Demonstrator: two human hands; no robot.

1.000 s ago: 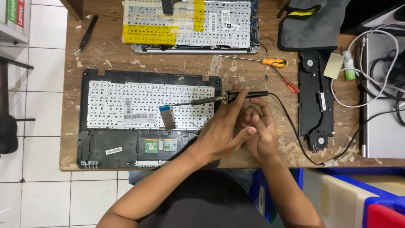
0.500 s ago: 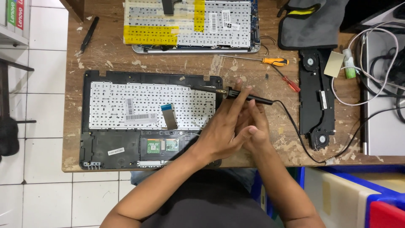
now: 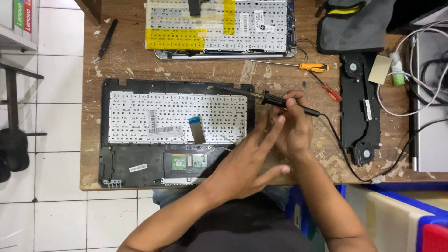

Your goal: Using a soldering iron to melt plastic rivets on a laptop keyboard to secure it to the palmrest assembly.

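My right hand (image 3: pixel 296 128) grips the black handle of a soldering iron (image 3: pixel 270 99). Its tip points left and reaches the top right edge of a black laptop top case (image 3: pixel 116 163) lying face down on the wooden table. The white back of the keyboard (image 3: pixel 154 107) fills the case, and a short ribbon cable with a blue end (image 3: pixel 197 129) lies on it. My left hand (image 3: pixel 247 163) hovers over the case's lower right corner, fingers spread, holding nothing, just left of my right hand.
A second keyboard part with yellow tape (image 3: pixel 219 28) lies at the far edge. An orange screwdriver (image 3: pixel 312 67), a red screwdriver (image 3: pixel 329 91), a black speaker bar (image 3: pixel 359 107), a grey pouch (image 3: pixel 354 23) and cables (image 3: pixel 410 107) fill the right side. A black tool (image 3: pixel 106 41) lies far left.
The soldering iron has swung from the keyboard's right middle up to the case's top edge. My left hand has drawn back toward me from the iron and spread its fingers.
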